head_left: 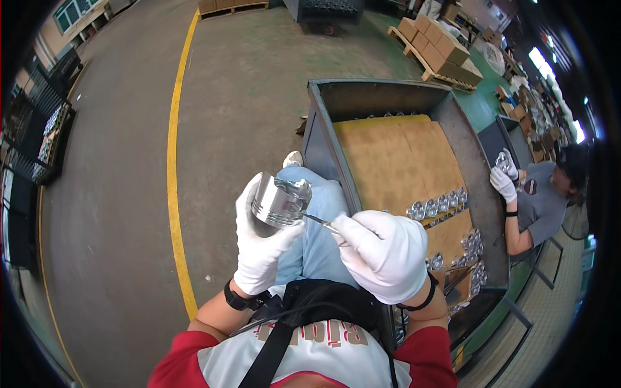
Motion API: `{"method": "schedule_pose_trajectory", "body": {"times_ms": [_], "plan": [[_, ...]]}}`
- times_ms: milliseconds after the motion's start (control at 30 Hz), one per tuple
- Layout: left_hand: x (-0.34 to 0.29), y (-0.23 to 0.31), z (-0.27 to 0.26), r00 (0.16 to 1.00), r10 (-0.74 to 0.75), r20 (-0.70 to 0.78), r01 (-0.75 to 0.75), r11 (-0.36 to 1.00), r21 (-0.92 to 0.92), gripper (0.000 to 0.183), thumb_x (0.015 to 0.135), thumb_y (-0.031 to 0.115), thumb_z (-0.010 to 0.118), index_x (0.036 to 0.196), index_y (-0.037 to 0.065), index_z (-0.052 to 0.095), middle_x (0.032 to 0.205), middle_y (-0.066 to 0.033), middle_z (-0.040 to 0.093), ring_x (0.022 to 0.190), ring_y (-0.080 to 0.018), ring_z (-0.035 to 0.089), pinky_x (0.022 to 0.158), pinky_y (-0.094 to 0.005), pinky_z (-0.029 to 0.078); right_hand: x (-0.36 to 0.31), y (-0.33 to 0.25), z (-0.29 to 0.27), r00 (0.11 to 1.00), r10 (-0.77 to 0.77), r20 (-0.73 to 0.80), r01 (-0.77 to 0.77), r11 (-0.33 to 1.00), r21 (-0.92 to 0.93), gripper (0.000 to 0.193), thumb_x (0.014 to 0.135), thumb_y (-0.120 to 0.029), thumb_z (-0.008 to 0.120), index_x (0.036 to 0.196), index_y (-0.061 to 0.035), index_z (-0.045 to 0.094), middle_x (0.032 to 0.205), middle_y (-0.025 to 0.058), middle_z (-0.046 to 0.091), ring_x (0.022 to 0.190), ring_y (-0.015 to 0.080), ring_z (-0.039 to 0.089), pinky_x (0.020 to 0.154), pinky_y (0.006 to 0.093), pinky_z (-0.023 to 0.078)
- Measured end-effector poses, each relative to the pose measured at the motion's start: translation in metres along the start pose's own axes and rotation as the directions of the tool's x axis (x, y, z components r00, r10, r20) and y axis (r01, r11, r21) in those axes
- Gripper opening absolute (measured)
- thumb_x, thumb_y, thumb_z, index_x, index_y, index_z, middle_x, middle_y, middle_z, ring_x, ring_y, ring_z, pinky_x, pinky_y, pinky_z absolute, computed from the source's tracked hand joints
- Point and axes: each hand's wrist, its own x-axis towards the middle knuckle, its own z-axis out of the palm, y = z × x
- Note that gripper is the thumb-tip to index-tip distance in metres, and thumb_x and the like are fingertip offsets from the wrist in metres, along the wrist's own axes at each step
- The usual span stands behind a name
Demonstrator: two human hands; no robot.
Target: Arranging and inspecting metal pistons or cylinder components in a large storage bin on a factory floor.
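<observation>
A shiny metal engine piston point(279, 202) is held up over my lap in my left hand point(257, 242), its white-gloved fingers wrapped round the side and underneath. My right hand point(385, 252), also gloved in white, pinches a slim metal hand tool point(318, 220). The tool's tip meets the piston near its ring grooves; its exact kind I cannot make out. To the right stands a deep grey metal bin point(326, 139). Inside it, brown cardboard sheets point(394, 158) lie over layers of more pistons point(436, 205).
A co-worker in a grey shirt point(543, 200), across the bin, holds a shiny metal part point(502, 160) in white gloves. Cardboard boxes point(440, 48) sit on a pallet at the far right. A yellow line point(173, 161) runs along the floor; dark racks point(39, 142) stand far left.
</observation>
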Motion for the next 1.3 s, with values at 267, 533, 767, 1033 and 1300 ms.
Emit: {"method": "schedule_pose_trajectory", "body": {"times_ms": [267,533,767,1033,1300], "plan": [[-0.011,-0.005,-0.004,0.791,0.595,0.145,-0.386,0.301,0.872,0.098,0.056,0.004,0.077,0.145,0.001,0.037,0.123,-0.0150,0.040,0.114,-0.0289,0.045,0.096,-0.0374,0.041,-0.007,-0.017,0.012,1.000,0.023,0.007,-0.023,1.000,0.010,0.031,0.071,-0.011,0.074,0.102,-0.0055,0.071,0.078,0.0013,0.060,0.055,0.0183,0.058,0.049,0.0303,0.046],[-0.014,-0.006,-0.001,0.687,0.688,0.235,-0.399,0.086,0.913,0.096,0.056,0.001,0.073,0.145,0.000,0.036,0.118,-0.0127,0.039,0.104,-0.0262,0.047,0.088,-0.0355,0.043,0.003,-0.024,0.012,0.998,0.000,0.056,-0.001,1.000,0.018,0.031,0.071,-0.009,0.072,0.102,-0.0036,0.070,0.076,0.0019,0.058,0.053,0.0172,0.057,0.045,0.0296,0.045],[-0.004,-0.002,-0.009,0.535,0.750,0.389,-0.532,-0.059,0.844,0.085,0.054,-0.001,0.072,0.135,0.002,0.048,0.108,-0.0097,0.041,0.086,-0.0254,0.051,0.074,-0.0382,0.042,0.008,-0.030,0.012,0.998,-0.045,0.040,0.048,0.996,-0.077,0.030,0.072,-0.009,0.070,0.101,-0.0025,0.069,0.077,0.0011,0.058,0.051,0.0144,0.055,0.043,0.0278,0.042],[0.005,0.000,-0.017,0.494,0.716,0.493,-0.597,-0.133,0.791,0.075,0.054,-0.002,0.075,0.126,0.006,0.057,0.106,-0.0077,0.040,0.090,-0.0257,0.049,0.075,-0.0380,0.042,0.015,-0.038,0.007,0.996,0.026,0.086,-0.015,0.991,-0.130,0.030,0.068,-0.009,0.076,0.097,-0.0044,0.071,0.076,0.0034,0.060,0.051,0.0200,0.057,0.043,0.0317,0.042],[0.007,0.007,-0.022,0.501,0.632,0.591,-0.602,-0.236,0.763,0.065,0.059,-0.001,0.078,0.122,0.007,0.060,0.108,-0.0074,0.038,0.096,-0.0264,0.048,0.079,-0.0374,0.044,0.023,-0.041,0.007,0.982,0.055,0.182,-0.023,0.985,-0.170,0.028,0.071,-0.010,0.073,0.099,-0.0053,0.070,0.076,0.0030,0.060,0.052,0.0202,0.058,0.045,0.0321,0.044]]}}
